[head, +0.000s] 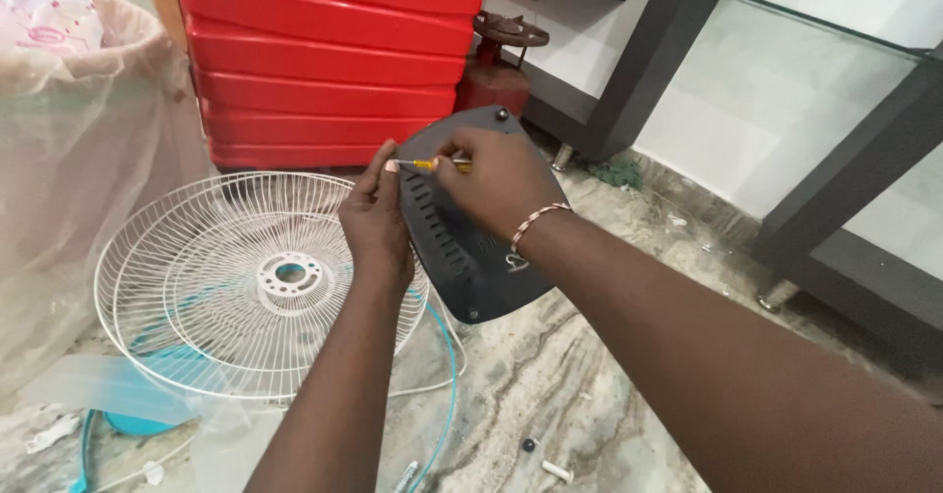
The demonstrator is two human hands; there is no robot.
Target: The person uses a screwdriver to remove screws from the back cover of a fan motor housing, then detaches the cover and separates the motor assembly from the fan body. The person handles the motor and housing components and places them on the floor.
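Note:
My left hand (376, 220) grips the left edge of a dark grey vented plastic cover (471, 262), holding it upright above the floor. My right hand (501, 179) holds a small screwdriver with a yellow handle (432, 164) near the cover's upper left edge, its tip pointing left toward my left thumb. A beaded bracelet (535, 220) circles my right wrist. The cover shows a screw hole at its top and one at its bottom.
A white wire fan grille (196, 287) lies on the marble floor to the left, over teal fan parts. Red stacked plastic (324, 61) and a red gas cylinder (496, 71) stand behind. A bagged bin (69, 110) is at left, a dark shelf frame (845, 179) at right. Small loose parts (555, 468) lie below.

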